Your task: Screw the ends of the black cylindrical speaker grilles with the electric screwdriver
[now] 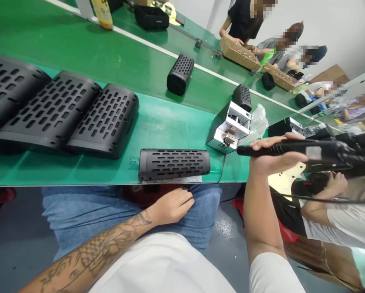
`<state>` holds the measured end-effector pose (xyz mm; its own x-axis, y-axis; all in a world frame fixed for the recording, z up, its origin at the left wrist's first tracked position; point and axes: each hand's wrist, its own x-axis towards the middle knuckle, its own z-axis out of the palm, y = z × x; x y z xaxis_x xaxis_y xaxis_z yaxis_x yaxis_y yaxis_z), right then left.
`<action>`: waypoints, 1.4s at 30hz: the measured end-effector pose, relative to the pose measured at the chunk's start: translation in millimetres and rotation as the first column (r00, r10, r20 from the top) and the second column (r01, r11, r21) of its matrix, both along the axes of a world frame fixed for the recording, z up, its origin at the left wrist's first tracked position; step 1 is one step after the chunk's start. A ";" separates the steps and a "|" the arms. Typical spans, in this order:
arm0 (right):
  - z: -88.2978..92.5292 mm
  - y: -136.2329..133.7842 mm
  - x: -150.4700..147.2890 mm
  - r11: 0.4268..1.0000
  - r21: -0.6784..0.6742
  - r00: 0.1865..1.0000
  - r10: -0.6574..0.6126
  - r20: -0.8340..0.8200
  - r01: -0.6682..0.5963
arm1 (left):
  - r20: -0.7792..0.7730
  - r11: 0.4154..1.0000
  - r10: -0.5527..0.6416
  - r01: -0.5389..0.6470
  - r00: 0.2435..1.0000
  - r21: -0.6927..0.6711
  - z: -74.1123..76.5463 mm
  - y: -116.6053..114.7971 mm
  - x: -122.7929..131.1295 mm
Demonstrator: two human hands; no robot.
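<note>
A black perforated cylinder [174, 163] lies on its side at the near edge of the green tabletop [158, 122]. Just below it, the left hand [173, 205] rests on the jeans [78, 211], fingers loosely curled and holding nothing. To the right of the cylinder and a little higher, the right hand [272, 156] is wrapped around a black power screwdriver [292, 149] held level with its tip toward the cylinder, while a small grey box device [228, 128] stands behind and right of the cylinder and three larger perforated shells [103, 120] lie to its left.

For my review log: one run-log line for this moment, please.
left hand: on lap, empty | right hand: holds driver | shell: lying at bench edge
</note>
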<state>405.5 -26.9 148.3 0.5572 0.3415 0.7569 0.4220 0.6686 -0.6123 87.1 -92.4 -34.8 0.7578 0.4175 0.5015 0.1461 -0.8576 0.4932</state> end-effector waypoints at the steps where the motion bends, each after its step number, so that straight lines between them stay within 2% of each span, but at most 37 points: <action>1: -1.6 12.3 9.1 1.000 -0.005 1.000 -0.003 -0.001 0.003 | 0.095 0.995 0.011 -0.020 0.995 0.099 5.7 3.2 -10.8; 3: -5.4 36.4 22.3 1.000 -0.006 1.000 -0.015 0.011 0.015 | 0.298 0.944 0.094 -0.181 0.950 0.277 17.4 12.0 -36.9; 4: -8.4 47.7 26.0 1.000 -0.007 1.000 -0.025 0.017 0.025 | 0.381 0.903 0.181 -0.307 0.907 0.302 22.8 17.9 -50.3; 6: -16.8 66.0 27.6 0.999 -0.027 0.999 -0.041 0.006 0.041 | 0.461 0.822 0.376 -0.519 0.804 0.235 31.9 33.1 -74.4; 8: -27.5 75.3 23.4 0.995 -0.099 1.000 -0.022 -0.019 0.020 | 0.399 0.793 0.508 -0.595 0.763 0.128 37.8 51.5 -91.9; 10: -37.8 74.4 16.9 0.984 -0.178 0.999 0.023 -0.032 -0.028 | 0.230 0.834 0.534 -0.552 0.813 0.013 40.2 70.0 -102.2; 12: -43.8 66.6 11.8 0.975 -0.210 0.997 0.060 -0.038 -0.067 | 0.055 0.874 0.478 -0.469 0.877 -0.126 39.6 85.4 -106.4; 14: -43.3 58.3 11.0 0.977 -0.197 0.996 0.073 -0.051 -0.082 | -0.029 0.880 0.415 -0.409 0.909 -0.243 36.9 96.4 -106.7; 18: -30.0 60.7 20.4 0.997 -0.056 0.997 -0.051 -0.056 0.048 | 0.018 0.898 0.351 -0.331 0.936 -0.290 29.1 109.4 -102.6; 20: -25.6 69.8 24.8 0.992 -0.067 0.993 -0.111 -0.051 0.107 | 0.080 0.909 0.351 -0.320 0.933 -0.267 25.4 113.3 -101.0; 24: -26.7 78.6 23.4 0.979 -0.195 0.997 -0.065 -0.050 0.054 | 0.131 0.919 0.350 -0.312 0.928 -0.241 19.5 116.9 -99.5; 28: -22.3 56.9 12.3 0.987 -0.159 0.996 -0.029 -0.088 0.015 | 0.162 0.927 0.339 -0.300 0.927 -0.224 15.8 115.4 -96.6; 32: -1.8 8.8 -6.5 0.976 -0.095 0.968 0.178 -0.177 -0.197 | 0.207 0.936 0.319 -0.273 0.925 -0.220 14.3 113.5 -93.6; 36: 14.0 -41.9 -39.4 0.896 -0.090 0.900 0.427 -0.090 -0.435 | 0.194 0.933 0.322 -0.275 0.927 -0.234 15.1 112.5 -92.9; 39: 10.0 -61.5 -65.4 0.824 -0.158 0.836 0.549 -0.022 -0.545 | 0.203 0.934 0.322 -0.276 0.925 -0.227 16.5 112.0 -92.9; 42: -2.3 -62.2 -79.9 0.816 -0.182 0.830 0.557 -0.005 -0.549 | 0.204 0.938 0.316 -0.273 0.926 -0.214 17.2 111.4 -92.9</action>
